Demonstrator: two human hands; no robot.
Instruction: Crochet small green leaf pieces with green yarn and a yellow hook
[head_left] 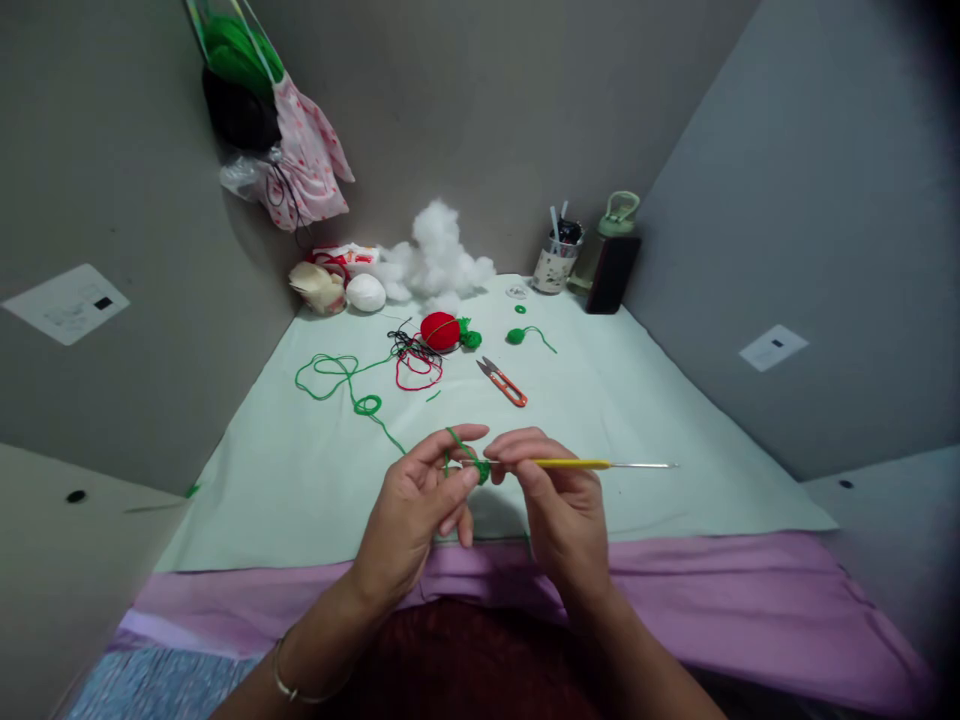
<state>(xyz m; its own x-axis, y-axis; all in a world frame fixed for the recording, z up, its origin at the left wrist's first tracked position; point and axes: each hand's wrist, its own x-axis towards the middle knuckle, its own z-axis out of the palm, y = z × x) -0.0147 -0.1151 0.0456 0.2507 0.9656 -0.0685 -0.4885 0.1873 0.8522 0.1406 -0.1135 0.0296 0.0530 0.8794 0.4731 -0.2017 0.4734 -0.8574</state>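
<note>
Between thumb and fingers, my left hand (412,508) pinches a small green crochet piece (483,470), with green yarn (390,437) looped over its raised index finger. My right hand (564,500) grips a crochet hook (574,464) by its yellow handle. The hook's thin left end reaches into or against the green piece; its other metal end points right. From my left hand the yarn trails away to loose loops on the pale green cloth (637,420). Beyond my hands lie orange thread snips (504,382). Stitch detail at the hook tip is too small to make out.
A red ball (440,331) with green parts, tangled red yarn (420,372), and a small green piece (516,336) lie farther back. White stuffing (442,255), a pen cup (556,265), a bottle (600,255) and a dark phone (613,275) line the back. Grey partitions stand around.
</note>
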